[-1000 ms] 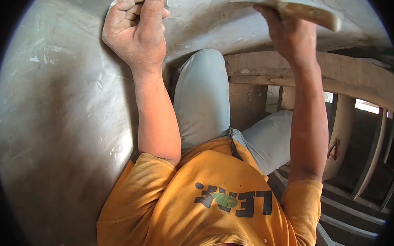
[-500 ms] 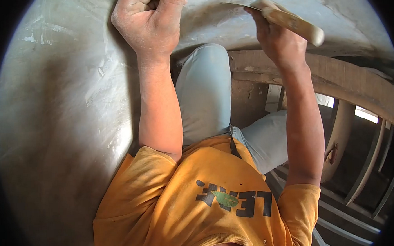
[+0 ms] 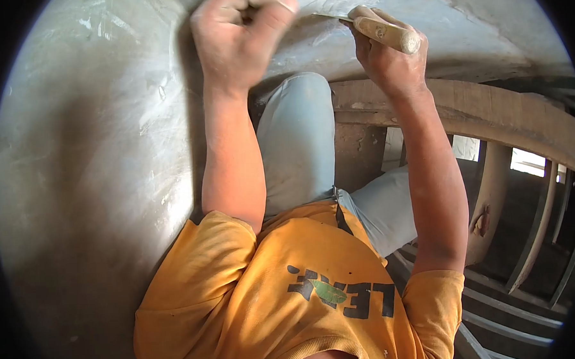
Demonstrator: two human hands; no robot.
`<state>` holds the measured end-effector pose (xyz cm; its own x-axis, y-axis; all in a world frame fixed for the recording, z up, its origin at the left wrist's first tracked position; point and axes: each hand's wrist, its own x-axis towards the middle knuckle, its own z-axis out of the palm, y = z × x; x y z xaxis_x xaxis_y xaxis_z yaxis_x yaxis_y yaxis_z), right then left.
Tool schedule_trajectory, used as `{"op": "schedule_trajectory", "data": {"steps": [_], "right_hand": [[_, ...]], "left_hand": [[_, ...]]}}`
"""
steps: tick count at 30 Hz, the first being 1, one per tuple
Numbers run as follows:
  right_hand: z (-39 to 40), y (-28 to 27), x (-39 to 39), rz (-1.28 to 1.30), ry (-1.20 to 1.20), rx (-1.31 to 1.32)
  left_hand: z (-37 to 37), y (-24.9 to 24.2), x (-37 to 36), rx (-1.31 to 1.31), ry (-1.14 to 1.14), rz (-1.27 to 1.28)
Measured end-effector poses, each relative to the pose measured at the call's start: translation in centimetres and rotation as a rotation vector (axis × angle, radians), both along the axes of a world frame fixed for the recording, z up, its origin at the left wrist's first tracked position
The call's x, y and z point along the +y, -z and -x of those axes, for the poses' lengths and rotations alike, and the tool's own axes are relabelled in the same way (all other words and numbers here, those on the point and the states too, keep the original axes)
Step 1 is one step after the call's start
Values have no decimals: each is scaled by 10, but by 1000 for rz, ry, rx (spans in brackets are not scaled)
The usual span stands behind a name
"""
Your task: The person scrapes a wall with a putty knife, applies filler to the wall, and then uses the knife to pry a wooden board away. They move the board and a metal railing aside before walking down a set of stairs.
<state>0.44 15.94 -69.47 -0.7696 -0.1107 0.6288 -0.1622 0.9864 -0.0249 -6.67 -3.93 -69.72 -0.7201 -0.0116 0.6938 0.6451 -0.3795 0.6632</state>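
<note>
My right hand (image 3: 391, 62) grips a putty knife by its pale wooden handle (image 3: 387, 34). The knife's thin blade (image 3: 332, 16) points left, toward my other hand, close to the grey plastered surface (image 3: 479, 23). My left hand (image 3: 240, 40) is raised beside that surface with fingers curled in and thumb bent over. It is slightly blurred and partly cut off by the top edge of view. Whatever the curled fingers may hold is hidden.
A smooth grey wall (image 3: 95, 188) curves up close on my left. To the right runs a curved wooden beam (image 3: 490, 110) with upright slats (image 3: 536, 226) under it. My bent knee (image 3: 298, 128) lies between my arms. Several metal bars (image 3: 505, 324) show at lower right.
My left hand has shifted right, toward the blade. My right hand has moved left and slightly down with the putty knife, bringing the two hands closer together.
</note>
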Motion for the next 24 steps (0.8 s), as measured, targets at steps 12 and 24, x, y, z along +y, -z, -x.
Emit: {"op": "schedule_trajectory", "data": {"steps": [12,24], "right_hand": [[4,-1,3,36,-173,-16],[7,16,6,-121,-141,-60]], "left_hand": [[-11,39,44,89,-487,676],[-4,55,38,156,-438,766]]}}
